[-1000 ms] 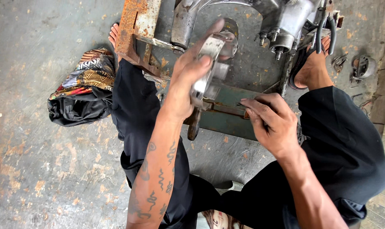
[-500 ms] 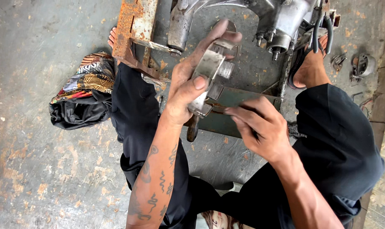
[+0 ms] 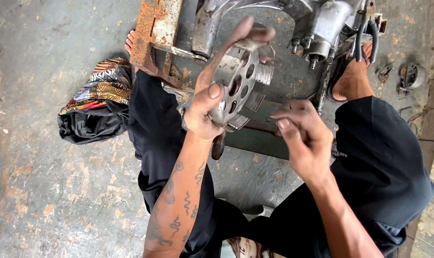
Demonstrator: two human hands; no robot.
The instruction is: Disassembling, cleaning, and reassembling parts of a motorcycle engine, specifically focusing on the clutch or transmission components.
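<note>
My left hand (image 3: 217,91) grips a round grey metal engine part (image 3: 241,88) with several holes in its face, held up on edge over my lap. My right hand (image 3: 300,134) hovers just to the right of and below the part, fingertips pinched together; whether something small sits between them I cannot tell. Below both hands lies a green metal plate (image 3: 262,138) on the floor, with a dark tool handle (image 3: 218,145) sticking out under my left wrist. A grey engine casing (image 3: 317,24) lies beyond the hands.
A rusty metal bracket (image 3: 155,33) stands at the top left of the casing. A crumpled patterned cloth (image 3: 100,102) lies by my left knee. Pliers (image 3: 365,33) rest on the casing near my right foot. Small metal parts (image 3: 408,76) lie at the right on the stained concrete floor.
My left hand has raised and turned the round part so its holed face shows. My right hand has lifted off the green plate and closed its fingertips beside the part.
</note>
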